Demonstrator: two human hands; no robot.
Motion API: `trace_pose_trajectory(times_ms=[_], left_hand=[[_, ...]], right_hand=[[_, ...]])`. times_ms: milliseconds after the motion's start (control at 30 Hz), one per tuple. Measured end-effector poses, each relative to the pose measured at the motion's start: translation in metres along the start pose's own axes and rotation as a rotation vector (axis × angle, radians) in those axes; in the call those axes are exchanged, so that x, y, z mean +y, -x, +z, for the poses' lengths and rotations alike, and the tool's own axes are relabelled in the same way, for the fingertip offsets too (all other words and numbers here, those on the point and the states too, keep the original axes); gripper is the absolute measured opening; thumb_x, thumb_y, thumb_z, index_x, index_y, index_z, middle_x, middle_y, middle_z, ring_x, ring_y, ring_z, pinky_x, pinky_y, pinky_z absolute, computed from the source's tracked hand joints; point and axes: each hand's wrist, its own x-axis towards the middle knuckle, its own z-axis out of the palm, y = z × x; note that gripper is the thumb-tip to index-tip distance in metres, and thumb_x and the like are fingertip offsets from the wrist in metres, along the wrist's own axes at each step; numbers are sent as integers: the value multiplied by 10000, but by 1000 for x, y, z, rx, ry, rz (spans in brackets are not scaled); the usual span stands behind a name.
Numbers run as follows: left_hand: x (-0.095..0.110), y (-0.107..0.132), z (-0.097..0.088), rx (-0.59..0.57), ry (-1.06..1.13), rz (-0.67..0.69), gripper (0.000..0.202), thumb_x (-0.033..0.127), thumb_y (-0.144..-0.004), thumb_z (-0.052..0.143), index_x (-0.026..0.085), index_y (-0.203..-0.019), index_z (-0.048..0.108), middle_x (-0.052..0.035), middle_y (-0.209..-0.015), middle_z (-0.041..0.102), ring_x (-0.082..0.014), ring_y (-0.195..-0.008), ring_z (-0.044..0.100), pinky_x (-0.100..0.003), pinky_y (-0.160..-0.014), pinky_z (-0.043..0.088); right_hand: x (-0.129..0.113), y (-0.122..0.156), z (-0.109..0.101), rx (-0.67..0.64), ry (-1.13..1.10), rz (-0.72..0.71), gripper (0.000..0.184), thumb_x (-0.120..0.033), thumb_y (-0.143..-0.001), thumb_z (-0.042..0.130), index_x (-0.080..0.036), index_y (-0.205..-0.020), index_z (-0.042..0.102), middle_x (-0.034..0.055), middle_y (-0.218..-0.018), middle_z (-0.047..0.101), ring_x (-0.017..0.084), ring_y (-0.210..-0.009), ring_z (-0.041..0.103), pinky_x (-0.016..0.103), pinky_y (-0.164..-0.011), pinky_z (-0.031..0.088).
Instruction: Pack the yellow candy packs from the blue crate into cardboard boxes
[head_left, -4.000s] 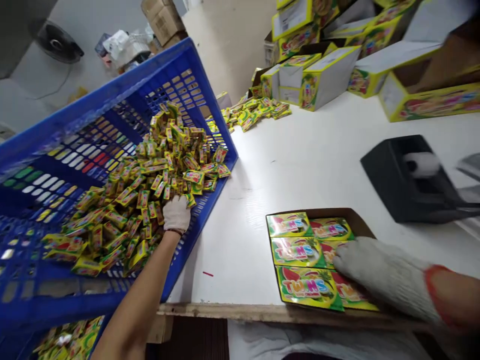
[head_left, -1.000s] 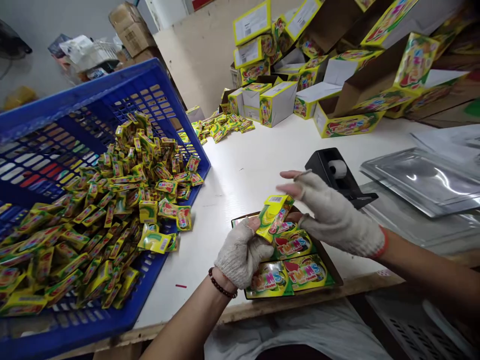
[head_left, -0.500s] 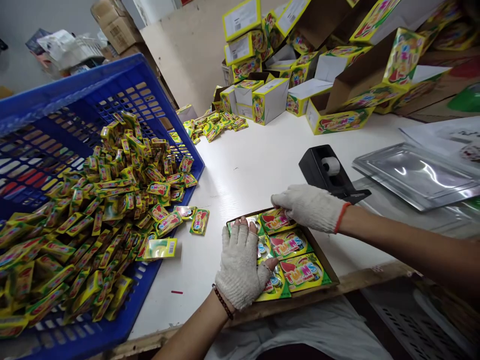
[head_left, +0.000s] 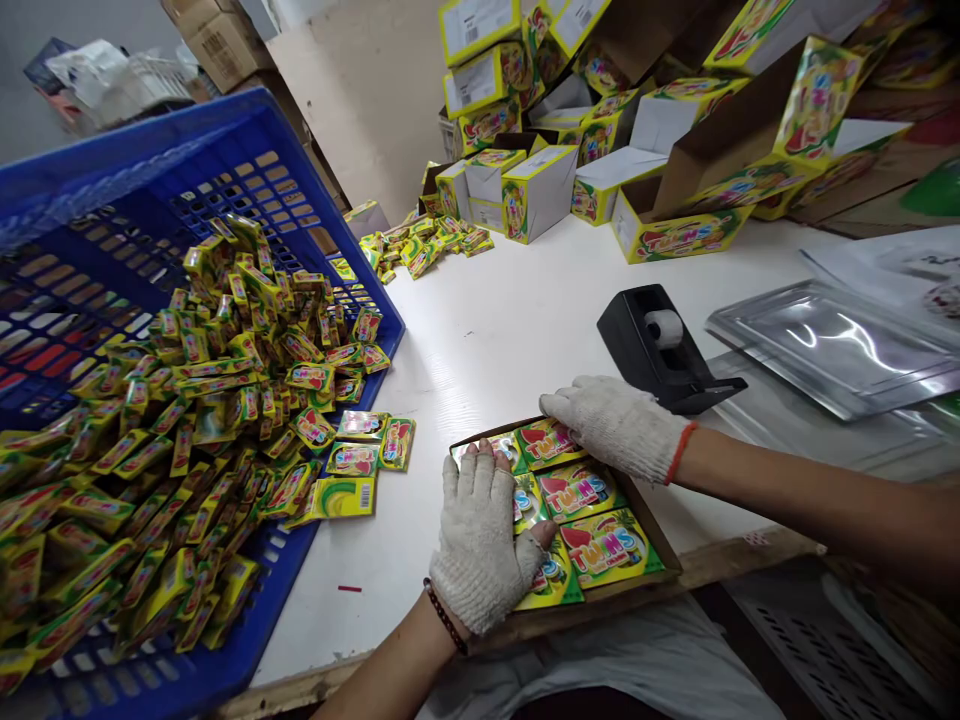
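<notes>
A shallow cardboard box [head_left: 651,520] at the table's front edge holds flat yellow-green candy packs [head_left: 600,548] printed "TWINS". My left hand [head_left: 484,540], in a white knit glove with bare fingertips, lies flat over the packs on the box's left side, fingers stretched and thumb out to the right. My right hand [head_left: 619,425], gloved too with an orange cuff, rests across the far right corner of the box, its fingers stretched to the left along the far rim. Part of the packs is hidden under both hands.
A tilted blue crate [head_left: 330,190] full of small packs [head_left: 247,370] stands at left, with some spilled beside it. A black tape dispenser [head_left: 637,330] and clear plastic trays [head_left: 847,345] lie to the right. Open display boxes [head_left: 679,235] pile up behind.
Another pack now lies face up with the loose ones beside the crate, and the yellow pack there has shifted right. Both hands stay almost in place on the box. The view has shifted slightly.
</notes>
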Motion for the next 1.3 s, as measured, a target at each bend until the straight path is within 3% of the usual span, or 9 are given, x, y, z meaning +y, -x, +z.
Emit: trace_pose_trajectory(times_ms=[333,467,567,700,833,900,1000,1133,1300], left_hand=[[-1,5,7,62,27,-18,681,504,-857,623,67,-1365,499,-243,-1377,561,-410,-1370,439,-660,-1153,333],[-2,4,8,78,29,-1,694,477,-844,650,35,-1358,498,-254,-1366,565,-402,-1369,444,-639,-1161,339],[-3,4,7,74,30,4,680,488,-844,650,30,-1331,522,-253,-1361,567,-408,-1348,460,-634,-1159,341],[0,1,-4,60,38,-7,561,473,-862,634,80,-1258,578,-224,-1326,592,-407,-1297,495,-668,-1138,333],[13,-24,-20,52,56,101,377,328,-897,614,146,-1226,584,-156,-1328,596,-333,-1278,502,-579,-1142,369],[20,-46,-21,13,77,205,328,273,-896,612,163,-1204,583,-119,-1280,613,-282,-1214,529,-478,-1098,436],[24,-79,-12,-59,50,387,317,265,-883,624,161,-1180,584,-100,-1216,609,-260,-1127,541,-412,-997,495],[25,-100,2,-183,-59,556,234,277,-901,599,164,-1106,612,-95,-1124,597,-255,-1065,545,-402,-910,518],[30,-92,1,-342,-82,494,125,249,-900,582,170,-961,658,-92,-1117,600,-248,-1067,571,-376,-859,548]], right_hand=[[0,-6,16,94,-21,-86,143,-181,-900,574,-165,-994,681,110,-952,735,246,-877,653,323,-686,395],[2,-10,30,234,9,-100,131,-208,-884,585,-174,-886,711,141,-1049,690,279,-921,612,355,-700,381],[4,-17,40,292,-28,-110,144,-190,-858,576,-159,-830,713,152,-987,682,290,-885,603,376,-698,390],[11,-22,54,473,-420,-122,171,-171,-857,510,-169,-864,681,111,-922,685,241,-858,621,368,-760,467],[23,-10,65,729,-993,251,226,-283,-915,433,-203,-1008,624,86,-971,705,213,-875,661,370,-807,534],[24,3,72,682,-1213,345,240,-319,-884,483,-214,-1064,603,88,-1013,716,229,-946,681,386,-840,558],[14,28,87,501,-1410,265,523,-271,-743,601,-213,-1260,539,89,-1156,707,253,-1120,659,411,-973,540],[-6,51,105,391,-1316,169,698,-172,-666,491,-195,-1363,509,92,-1316,646,259,-1232,597,445,-1107,441],[-16,53,115,369,-1209,252,615,-168,-708,417,-172,-1308,556,115,-1174,700,264,-1110,652,466,-1067,462]])
